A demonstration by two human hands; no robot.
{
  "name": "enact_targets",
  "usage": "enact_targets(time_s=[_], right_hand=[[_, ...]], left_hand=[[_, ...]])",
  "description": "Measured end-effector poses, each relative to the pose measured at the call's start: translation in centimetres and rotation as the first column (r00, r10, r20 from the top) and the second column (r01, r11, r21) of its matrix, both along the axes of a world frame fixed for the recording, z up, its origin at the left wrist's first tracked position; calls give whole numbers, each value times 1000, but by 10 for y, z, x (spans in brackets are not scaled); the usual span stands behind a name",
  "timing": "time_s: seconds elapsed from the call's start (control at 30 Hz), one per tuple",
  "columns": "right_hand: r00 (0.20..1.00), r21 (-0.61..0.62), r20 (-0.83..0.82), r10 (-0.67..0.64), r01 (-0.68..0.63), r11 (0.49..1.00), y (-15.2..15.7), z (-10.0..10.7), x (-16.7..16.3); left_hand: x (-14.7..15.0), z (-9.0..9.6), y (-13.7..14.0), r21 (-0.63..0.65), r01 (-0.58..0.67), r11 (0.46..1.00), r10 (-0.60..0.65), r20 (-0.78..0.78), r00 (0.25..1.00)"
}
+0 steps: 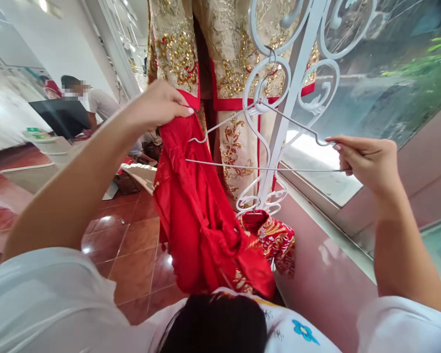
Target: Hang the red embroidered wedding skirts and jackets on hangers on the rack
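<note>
My left hand (pixel 164 105) pinches the upper edge of a red garment (pixel 191 215) near the left end of a wire hanger (pixel 228 164). The cloth hangs down in folds, with gold embroidery low on it. The hanger's hook is up at a white scrollwork metal stand (pixel 292 83), and its left shoulder reaches in front of the cloth. At the other end, my right hand (pixel 369 159) grips the hanger's right corner between thumb and fingers.
Behind the stand hang cream garments with gold sequins and red trim (pixel 238 63). A small red embroidered garment (pixel 279 240) hangs lower down. On the right is a glass window (pixel 353 113). A person (pixel 99 103) is near a dark monitor (pixel 62 119) at the left.
</note>
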State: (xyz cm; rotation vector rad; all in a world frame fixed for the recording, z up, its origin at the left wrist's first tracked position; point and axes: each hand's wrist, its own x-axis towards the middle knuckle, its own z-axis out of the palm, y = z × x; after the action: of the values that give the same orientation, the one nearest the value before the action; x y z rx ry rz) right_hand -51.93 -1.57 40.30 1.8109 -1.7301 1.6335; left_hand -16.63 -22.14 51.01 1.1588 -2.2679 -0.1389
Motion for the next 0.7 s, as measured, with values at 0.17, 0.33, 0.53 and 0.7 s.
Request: enact_targets(time_s=[0.17,0.33,0.53,0.7], right_hand=[[995,65,79,64,-69,995,-9,-4,10],[992,47,111,53,-59,997,-14,-23,33],[985,-97,168,45,-29,995,-23,-41,42],[979,-141,199,30,-2,990,-38,-48,30]], left_hand=[[-20,5,0,48,-43,998,43,9,999],[-15,25,6,-150,-116,982,112,-36,993],[-20,-6,37,-274,-18,961,30,40,999],[-23,-51,49,-373,67,925,-36,89,995]])
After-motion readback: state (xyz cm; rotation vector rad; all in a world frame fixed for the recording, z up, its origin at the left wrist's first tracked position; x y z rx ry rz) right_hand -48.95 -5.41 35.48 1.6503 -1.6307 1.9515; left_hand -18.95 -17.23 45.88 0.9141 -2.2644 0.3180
